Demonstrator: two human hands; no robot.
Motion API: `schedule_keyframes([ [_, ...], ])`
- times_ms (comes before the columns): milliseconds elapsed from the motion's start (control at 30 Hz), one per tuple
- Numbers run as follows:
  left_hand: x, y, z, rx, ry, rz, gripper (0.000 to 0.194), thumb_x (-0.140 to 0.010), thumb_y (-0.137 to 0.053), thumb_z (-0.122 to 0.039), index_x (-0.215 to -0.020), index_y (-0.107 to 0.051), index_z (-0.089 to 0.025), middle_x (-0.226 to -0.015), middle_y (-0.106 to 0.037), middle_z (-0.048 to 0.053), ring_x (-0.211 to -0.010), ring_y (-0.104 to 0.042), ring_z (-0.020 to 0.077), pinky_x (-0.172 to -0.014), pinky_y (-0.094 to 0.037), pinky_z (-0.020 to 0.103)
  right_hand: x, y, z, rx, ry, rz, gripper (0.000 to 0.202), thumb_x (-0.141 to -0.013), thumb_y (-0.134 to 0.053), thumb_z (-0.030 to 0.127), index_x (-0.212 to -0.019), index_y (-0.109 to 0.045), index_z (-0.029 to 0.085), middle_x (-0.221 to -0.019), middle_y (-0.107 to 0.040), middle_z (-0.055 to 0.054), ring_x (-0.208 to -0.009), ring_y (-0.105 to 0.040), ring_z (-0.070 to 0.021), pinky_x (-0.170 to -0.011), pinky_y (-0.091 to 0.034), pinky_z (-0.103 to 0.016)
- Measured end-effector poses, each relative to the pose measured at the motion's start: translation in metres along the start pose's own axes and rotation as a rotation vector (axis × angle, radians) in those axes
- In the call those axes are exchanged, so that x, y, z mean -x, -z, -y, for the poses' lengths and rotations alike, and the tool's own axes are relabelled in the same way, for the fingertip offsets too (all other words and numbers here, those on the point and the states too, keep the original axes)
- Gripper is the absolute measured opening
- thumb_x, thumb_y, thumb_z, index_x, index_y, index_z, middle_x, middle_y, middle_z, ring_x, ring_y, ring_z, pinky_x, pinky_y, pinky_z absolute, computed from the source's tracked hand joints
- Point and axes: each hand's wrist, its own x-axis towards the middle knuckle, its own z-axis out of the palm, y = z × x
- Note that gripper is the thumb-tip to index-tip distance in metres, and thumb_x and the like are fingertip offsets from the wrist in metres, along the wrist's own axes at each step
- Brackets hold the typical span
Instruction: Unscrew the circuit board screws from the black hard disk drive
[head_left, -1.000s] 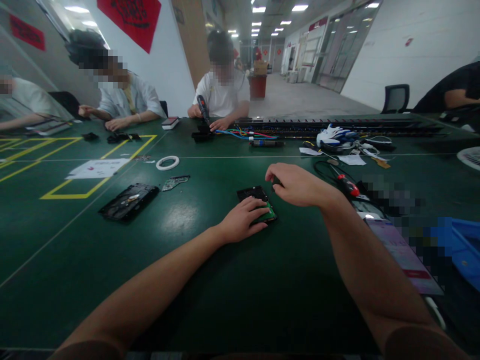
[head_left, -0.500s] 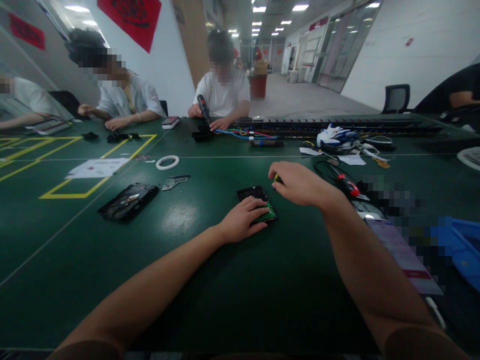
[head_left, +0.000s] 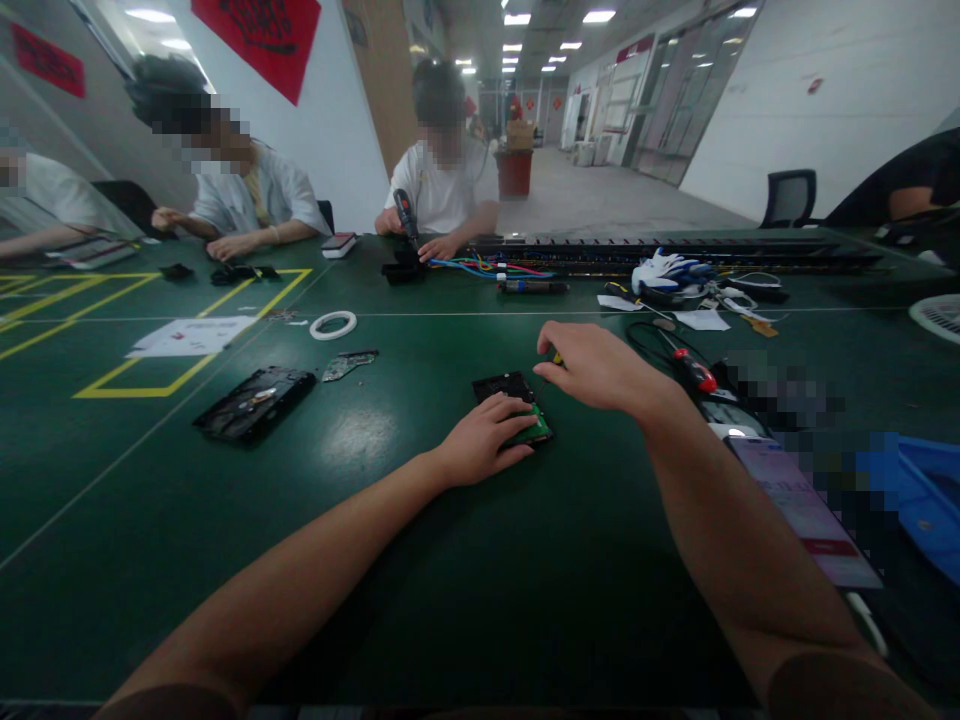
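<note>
Left hand (head_left: pixel 491 440) lies flat on device (head_left: pixel 499 386), mid-frame. Right hand (head_left: pixel 589 362) pinches yellow tool (head_left: pixel 557 357), just upper right of device.

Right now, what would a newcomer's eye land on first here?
Probably the left hand, resting on a black device with a green circuit board, mid-picture. Just to its right, the right hand grips a mostly hidden tool with some yellow showing. Upper left, a big red decoration with black writing hangs on the white wall.
</note>
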Motion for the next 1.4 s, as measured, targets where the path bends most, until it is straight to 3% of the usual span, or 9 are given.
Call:
schedule_keyframes([
  [100, 0.0000, -0.0001, -0.0004, 0.005, 0.003, -0.007, 0.048, -0.102, -0.061, -0.044, -0.144, -0.058, -0.022, -0.147, -0.059, 0.014, -0.141, -0.054, 0.0312, -0.124, -0.037, 0.059, -0.0005, -0.0020, 0.0003, 0.015, -0.042, 0.003, 0.024, -0.101, -0.059, 0.040, -0.113, -0.061, 0.019, -0.107, -0.074, -0.012, -0.097, -0.069, -0.0302, -0.078, -0.046, -0.038],
  [300, -0.0005, -0.0001, -0.0002, 0.002, -0.013, -0.016, 0.047, -0.103, -0.060, -0.045, -0.142, -0.060, -0.019, -0.146, -0.060, 0.015, -0.140, -0.055, 0.0309, -0.124, -0.039, 0.057, 0.0009, -0.0020, -0.0010, -0.029, 0.036, 0.002, 0.023, -0.091, -0.060, 0.020, -0.115, -0.061, 0.018, -0.113, -0.073, -0.012, -0.101, -0.069, -0.0274, -0.083, -0.048, -0.035],
  [533, -0.0005, 0.0014, -0.0017, 0.006, 0.004, -0.009, 0.047, -0.102, -0.061, -0.044, -0.143, -0.059, -0.020, -0.146, -0.059, 0.014, -0.140, -0.054, 0.0309, -0.124, -0.038, 0.057, -0.0009, -0.0004, 0.0031, 0.035, -0.109, -0.004, 0.028, -0.101, -0.056, 0.044, -0.114, -0.062, 0.020, -0.102, -0.076, -0.013, -0.094, -0.071, -0.0323, -0.077, -0.047, -0.040],
  [733, -0.0007, 0.0015, -0.0016, 0.009, -0.008, -0.009, 0.047, -0.103, -0.061, -0.044, -0.143, -0.059, -0.021, -0.147, -0.058, 0.014, -0.140, -0.054, 0.0307, -0.124, -0.038, 0.057, -0.0003, 0.0007, 0.0021, -0.007, -0.023, 0.009, 0.021, -0.094, -0.061, 0.028, -0.113, -0.064, 0.018, -0.114, -0.075, -0.013, -0.100, -0.069, -0.0287, -0.082, -0.048, -0.037],
  [967, -0.0007, 0.0003, -0.0004, 0.018, -0.005, -0.011, 0.047, -0.102, -0.061, -0.044, -0.143, -0.059, -0.021, -0.146, -0.059, 0.014, -0.140, -0.054, 0.0312, -0.123, -0.039, 0.059, -0.0015, -0.0008, 0.0012, 0.049, -0.103, 0.009, 0.030, -0.100, -0.056, 0.047, -0.111, -0.065, 0.020, -0.102, -0.077, -0.012, -0.093, -0.071, -0.0322, -0.076, -0.048, -0.040],
  [1300, -0.0006, 0.0009, -0.0013, 0.015, 0.006, 0.002, 0.047, -0.102, -0.061, -0.045, -0.143, -0.059, -0.022, -0.147, -0.059, 0.013, -0.141, -0.054, 0.0304, -0.124, -0.038, 0.057, 0.0010, 0.0052, 0.0037, -0.052, 0.021, 0.061, 0.020, -0.089, -0.063, 0.016, -0.108, -0.066, 0.020, -0.111, -0.076, -0.009, -0.097, -0.069, -0.0247, -0.082, -0.048, -0.033],
  [1400, -0.0009, 0.0021, -0.0018, 0.008, 0.005, 0.006, 0.047, -0.103, -0.061, -0.044, -0.143, -0.058, -0.021, -0.147, -0.059, 0.013, -0.141, -0.054, 0.0301, -0.125, -0.037, 0.057, 0.0011, 0.0038, 0.0043, -0.017, -0.033, 0.052, 0.019, -0.091, -0.063, 0.022, -0.110, -0.066, 0.019, -0.109, -0.076, -0.011, -0.096, -0.070, -0.0271, -0.079, -0.049, -0.035],
])
